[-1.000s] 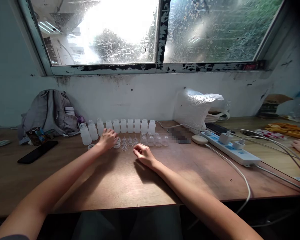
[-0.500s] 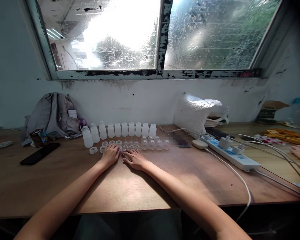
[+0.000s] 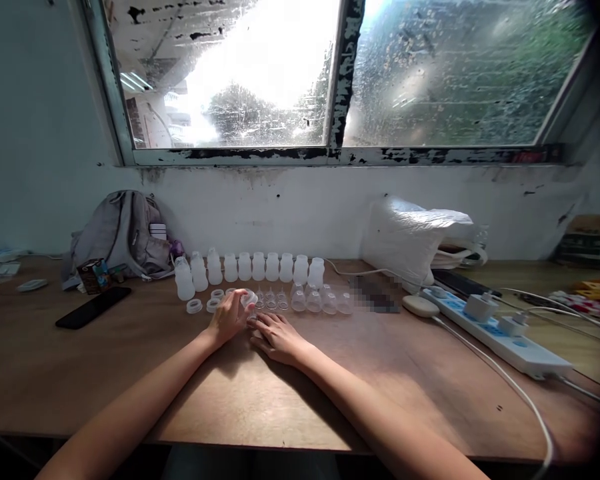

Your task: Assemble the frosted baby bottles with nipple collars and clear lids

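My left hand point(image 3: 229, 317) is raised a little above the table, its thumb and fingers closed around a whitish bottle collar ring point(image 3: 249, 299). Beside it, my right hand point(image 3: 276, 337) lies low on the table with fingers stretched and apart. Its fingertips are at a small clear piece, partly hidden. More collar rings point(image 3: 195, 306) lie left of my left hand, some behind it. Clear bottle nipples point(image 3: 271, 299) stand in a row just beyond my right hand. To their right are clear domed caps point(image 3: 314, 300). Behind runs a row of frosted baby bottles point(image 3: 245, 267); the leftmost have tops on.
A grey backpack point(image 3: 123, 233), a small carton point(image 3: 94, 275) and a black phone point(image 3: 94, 308) are at the left. A white plastic bag point(image 3: 405, 240), a round white puck point(image 3: 420, 306) and a power strip point(image 3: 500, 333) with cables occupy the right. The table's front edge is near me.
My left hand has lifted from the table with a collar ring now in its grip. My right hand stays low beside it. The view has shifted, and the other person's hand at right is out of sight.
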Available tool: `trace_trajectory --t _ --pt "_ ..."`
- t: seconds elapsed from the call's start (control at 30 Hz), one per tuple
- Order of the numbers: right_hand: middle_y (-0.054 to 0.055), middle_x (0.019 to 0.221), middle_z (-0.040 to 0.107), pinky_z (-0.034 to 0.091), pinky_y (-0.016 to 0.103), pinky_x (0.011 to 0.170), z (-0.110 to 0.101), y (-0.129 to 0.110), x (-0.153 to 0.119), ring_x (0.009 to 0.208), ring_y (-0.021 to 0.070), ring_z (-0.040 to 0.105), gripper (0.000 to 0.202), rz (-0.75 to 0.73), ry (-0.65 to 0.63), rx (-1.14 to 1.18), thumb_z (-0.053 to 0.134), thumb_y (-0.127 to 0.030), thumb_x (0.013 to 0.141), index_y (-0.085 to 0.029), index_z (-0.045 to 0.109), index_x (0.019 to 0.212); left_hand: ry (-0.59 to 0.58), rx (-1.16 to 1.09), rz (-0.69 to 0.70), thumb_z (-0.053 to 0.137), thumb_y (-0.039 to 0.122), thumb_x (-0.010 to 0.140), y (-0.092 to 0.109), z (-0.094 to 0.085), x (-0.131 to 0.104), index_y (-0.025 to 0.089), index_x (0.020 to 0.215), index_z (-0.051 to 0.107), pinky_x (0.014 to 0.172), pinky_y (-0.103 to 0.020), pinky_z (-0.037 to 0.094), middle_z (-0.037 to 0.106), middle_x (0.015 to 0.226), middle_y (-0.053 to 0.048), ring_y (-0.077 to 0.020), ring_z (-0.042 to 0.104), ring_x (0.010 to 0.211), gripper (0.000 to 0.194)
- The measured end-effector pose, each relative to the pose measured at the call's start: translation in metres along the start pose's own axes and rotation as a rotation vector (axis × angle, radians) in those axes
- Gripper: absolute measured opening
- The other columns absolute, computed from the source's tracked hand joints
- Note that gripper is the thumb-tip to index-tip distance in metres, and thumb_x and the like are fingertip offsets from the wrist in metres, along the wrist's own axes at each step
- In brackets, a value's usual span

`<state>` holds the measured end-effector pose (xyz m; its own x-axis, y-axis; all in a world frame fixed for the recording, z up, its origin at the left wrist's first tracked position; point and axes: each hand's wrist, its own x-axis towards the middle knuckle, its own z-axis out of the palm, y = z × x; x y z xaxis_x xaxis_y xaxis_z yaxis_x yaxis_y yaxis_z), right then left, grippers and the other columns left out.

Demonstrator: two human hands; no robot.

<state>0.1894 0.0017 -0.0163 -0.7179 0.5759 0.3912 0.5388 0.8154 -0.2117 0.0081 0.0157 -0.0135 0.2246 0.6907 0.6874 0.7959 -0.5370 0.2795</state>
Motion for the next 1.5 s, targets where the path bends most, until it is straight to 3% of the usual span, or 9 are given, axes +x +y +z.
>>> trace_trajectory --t 0.17,0.4,0.63,0.77,0.9,1.07,1.2,1.33,1.5 --pt "0.009 0.122 0.046 0.029 0.041 0.092 0.000 0.007 -0.001 0.113 0.0244 0.038 0.043 0.088 -0.012 0.041 0.044 -0.040 0.081 -0.026 0.043 0.122 -0.102 -0.038 0.044 0.042 0.036 0.082 0.002 -0.004 0.001 0.019 0.113 0.041 0.085 -0.035 0.039 0.054 0.104 -0.009 -0.0201 0.050 0.097 0.035" --pt "0.006 0.113 0.052 0.030 0.038 0.092 -0.002 0.008 -0.002 0.108 0.0229 0.041 0.029 0.050 -0.017 0.120 0.048 -0.035 0.080 -0.027 0.057 0.106 -0.216 -0.030 0.055 0.048 0.040 0.078 0.005 -0.003 0.002 0.020 0.104 0.049 0.081 -0.034 0.041 0.054 0.099 -0.008 -0.0209 0.051 0.092 0.033" --pt "0.007 0.087 0.053 0.040 0.030 0.076 -0.002 0.009 0.002 0.082 0.0171 0.049 0.016 0.208 0.202 0.066 0.046 -0.023 0.079 -0.018 0.061 0.079 -0.306 -0.049 0.069 0.051 0.042 0.075 -0.003 0.003 0.002 0.021 0.099 0.053 0.081 -0.034 0.040 0.056 0.096 -0.006 -0.0214 0.052 0.091 0.032" --pt "0.006 0.085 0.052 0.041 0.029 0.074 -0.004 0.011 0.003 0.079 0.0163 0.049 0.012 0.248 0.255 0.089 0.046 -0.018 0.078 -0.018 0.058 0.080 -0.372 -0.045 0.091 0.054 0.046 0.072 -0.004 0.003 0.002 0.023 0.100 0.055 0.085 -0.035 0.037 0.056 0.097 -0.006 -0.0218 0.050 0.093 0.036" --pt "0.006 0.089 0.053 0.040 0.031 0.078 0.000 0.015 0.001 0.084 0.0173 0.049 0.016 0.229 0.226 0.158 0.048 -0.014 0.075 -0.019 0.057 0.088 -0.317 -0.081 0.064 0.050 0.046 0.075 -0.002 0.000 0.001 0.023 0.108 0.051 0.084 -0.035 0.038 0.054 0.102 -0.007 -0.0214 0.050 0.095 0.040" --pt "0.007 0.097 0.053 0.038 0.031 0.083 0.006 0.015 0.001 0.092 0.0182 0.048 0.029 0.208 0.211 0.236 0.047 -0.011 0.072 -0.018 0.052 0.100 -0.297 -0.167 0.036 0.037 0.035 0.085 0.002 -0.004 0.002 0.020 0.087 0.053 0.076 -0.031 0.040 0.056 0.086 -0.005 -0.0175 0.053 0.082 0.022" --pt "0.009 0.105 0.052 0.037 0.031 0.084 0.005 0.011 0.001 0.097 0.0189 0.048 0.039 0.161 0.216 0.301 0.048 -0.011 0.070 -0.017 0.045 0.109 -0.281 -0.369 -0.090 0.037 0.034 0.084 0.010 -0.004 0.001 0.020 0.085 0.048 0.066 -0.026 0.041 0.055 0.073 0.000 -0.0133 0.052 0.068 0.017" --pt "0.004 0.083 0.057 0.040 0.027 0.068 0.002 0.008 0.002 0.072 0.0140 0.051 0.018 0.179 0.250 0.382 0.044 -0.019 0.077 -0.018 0.050 0.094 -0.258 -0.548 -0.214 0.039 0.036 0.083 0.020 0.000 -0.002 0.020 0.085 0.047 0.059 -0.023 0.041 0.055 0.069 0.001 -0.0116 0.051 0.062 0.018" --pt "-0.001 0.068 0.052 0.037 0.022 0.055 0.001 0.005 0.003 0.057 0.0098 0.045 0.017 0.219 0.291 0.496 0.046 -0.021 0.074 -0.018 0.047 0.091 -0.220 -0.717 -0.276 0.043 0.030 0.080 0.022 0.005 -0.002 0.019 0.091 0.045 0.059 -0.024 0.041 0.056 0.068 0.001 -0.0118 0.052 0.062 0.015"
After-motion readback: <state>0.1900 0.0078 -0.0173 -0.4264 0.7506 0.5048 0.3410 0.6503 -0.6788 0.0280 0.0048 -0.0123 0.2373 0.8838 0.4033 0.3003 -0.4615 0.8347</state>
